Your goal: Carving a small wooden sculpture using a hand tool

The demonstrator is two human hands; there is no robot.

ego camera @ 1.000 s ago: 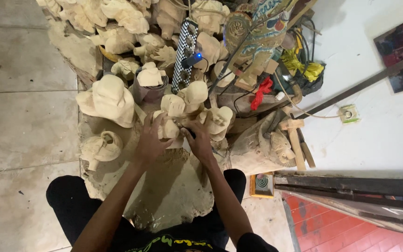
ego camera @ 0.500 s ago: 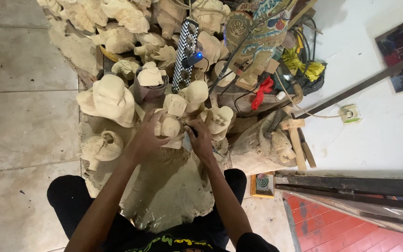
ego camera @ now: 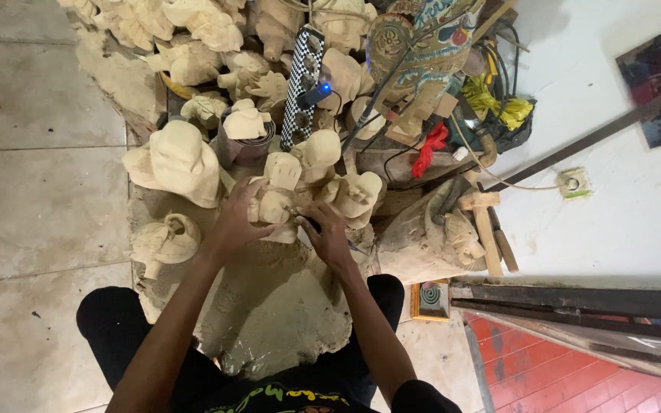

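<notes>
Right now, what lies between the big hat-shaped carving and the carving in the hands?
In the head view, only the left hand lies between the hat-shaped carving and the held carving.

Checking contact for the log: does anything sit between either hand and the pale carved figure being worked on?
Nothing visible does. The left hand grips the carved figure directly, and the right hand reaches it from the other side with a thin dark tool at its surface.

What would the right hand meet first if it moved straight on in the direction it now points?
Most likely the pale wooden carving that the left hand grips: the right hand points up-left at it, almost touching. Depth is unclear.
</notes>
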